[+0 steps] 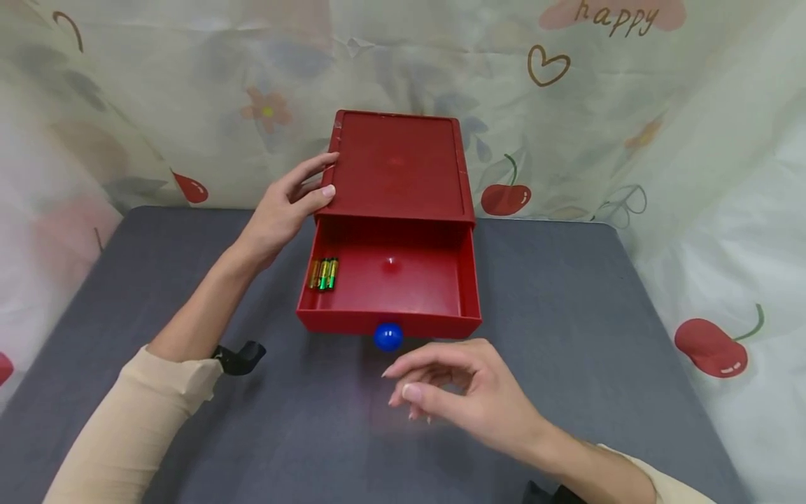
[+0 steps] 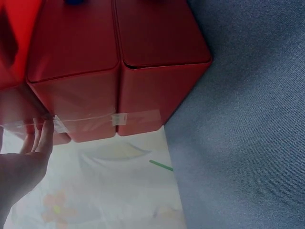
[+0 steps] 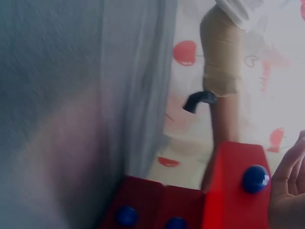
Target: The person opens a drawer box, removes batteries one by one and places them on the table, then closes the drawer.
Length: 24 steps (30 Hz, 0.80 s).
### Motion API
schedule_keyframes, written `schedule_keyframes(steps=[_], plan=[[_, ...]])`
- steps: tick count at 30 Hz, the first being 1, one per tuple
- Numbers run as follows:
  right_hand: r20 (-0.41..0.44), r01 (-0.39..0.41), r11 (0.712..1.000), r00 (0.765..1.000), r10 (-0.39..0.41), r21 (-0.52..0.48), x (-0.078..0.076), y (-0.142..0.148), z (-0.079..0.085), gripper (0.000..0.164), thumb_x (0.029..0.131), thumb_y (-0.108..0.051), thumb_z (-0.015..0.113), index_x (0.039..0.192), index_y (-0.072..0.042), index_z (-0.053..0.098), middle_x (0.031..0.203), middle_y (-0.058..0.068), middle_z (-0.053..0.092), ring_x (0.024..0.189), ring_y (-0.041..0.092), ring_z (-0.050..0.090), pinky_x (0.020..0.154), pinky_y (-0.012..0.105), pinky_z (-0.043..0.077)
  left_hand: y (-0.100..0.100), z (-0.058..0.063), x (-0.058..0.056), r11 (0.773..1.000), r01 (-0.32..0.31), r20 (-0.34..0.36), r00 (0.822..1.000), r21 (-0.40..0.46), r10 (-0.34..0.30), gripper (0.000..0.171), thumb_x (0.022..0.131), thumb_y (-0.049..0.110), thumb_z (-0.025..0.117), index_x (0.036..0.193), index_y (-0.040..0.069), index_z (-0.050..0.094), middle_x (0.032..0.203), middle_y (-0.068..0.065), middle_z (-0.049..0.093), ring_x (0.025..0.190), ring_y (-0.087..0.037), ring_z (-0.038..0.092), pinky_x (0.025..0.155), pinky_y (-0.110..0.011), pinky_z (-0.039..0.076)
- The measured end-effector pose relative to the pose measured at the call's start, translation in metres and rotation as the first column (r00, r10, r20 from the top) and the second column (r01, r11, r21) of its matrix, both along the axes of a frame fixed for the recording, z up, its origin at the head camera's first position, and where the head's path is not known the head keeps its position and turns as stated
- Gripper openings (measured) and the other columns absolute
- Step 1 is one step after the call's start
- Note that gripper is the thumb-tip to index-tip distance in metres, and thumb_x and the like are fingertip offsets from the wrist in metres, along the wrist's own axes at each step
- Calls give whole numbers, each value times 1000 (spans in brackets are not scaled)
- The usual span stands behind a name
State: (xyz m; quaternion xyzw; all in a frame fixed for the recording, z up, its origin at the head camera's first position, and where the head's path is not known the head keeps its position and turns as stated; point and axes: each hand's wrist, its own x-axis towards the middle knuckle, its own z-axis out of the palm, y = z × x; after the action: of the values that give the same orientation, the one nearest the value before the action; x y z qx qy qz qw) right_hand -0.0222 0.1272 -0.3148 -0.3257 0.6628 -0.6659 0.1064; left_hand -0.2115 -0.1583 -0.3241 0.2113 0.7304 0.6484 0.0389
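Observation:
A red drawer cabinet (image 1: 397,164) stands at the back of the table, its top drawer (image 1: 434,280) pulled out. Small green-and-gold batteries (image 1: 327,274) stand side by side against the drawer's left wall; a similar shape beside them may be a reflection. My left hand (image 1: 286,206) rests against the cabinet's left side, thumb at the top edge; in the left wrist view its fingers (image 2: 45,138) touch the side wall. Just in front of the blue round knob (image 1: 388,337) hovers my right hand (image 1: 469,392), fingers loosely bent, holding nothing.
Lower drawers with blue knobs (image 3: 127,216) are closed beneath the open one. A grey cloth (image 1: 252,434) covers the table. Behind it hangs a pale curtain (image 1: 208,91) printed with cherries and flowers.

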Motion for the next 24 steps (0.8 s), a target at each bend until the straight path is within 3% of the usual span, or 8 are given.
schedule_keyframes(steps=[5,11,24], plan=[[-158,-6,1000,987,3,-13,-5,-1,16,27,88,12,64,110,-2,70,87,8,73,67,15,68,54,33,56,2,-2,1,1000,4,5,1000,6,-4,54,101,22,56,153,22,40,157,3,34,143,-28,34,108,-43,40],[-275,-3,1000,961,1,-9,-15,-2,32,30,85,13,66,111,-2,69,86,7,73,72,14,70,58,31,56,3,-1,0,1000,-1,-2,1000,-4,1,54,101,23,57,153,23,41,157,5,35,143,-28,33,109,-46,38],[-243,50,992,970,-21,112,-33,0,55,27,85,11,70,110,-2,70,91,2,74,78,15,70,65,34,58,2,-1,-1,1000,-19,-5,1000,6,19,54,101,23,57,153,23,41,156,3,35,142,-27,33,108,-46,40]])
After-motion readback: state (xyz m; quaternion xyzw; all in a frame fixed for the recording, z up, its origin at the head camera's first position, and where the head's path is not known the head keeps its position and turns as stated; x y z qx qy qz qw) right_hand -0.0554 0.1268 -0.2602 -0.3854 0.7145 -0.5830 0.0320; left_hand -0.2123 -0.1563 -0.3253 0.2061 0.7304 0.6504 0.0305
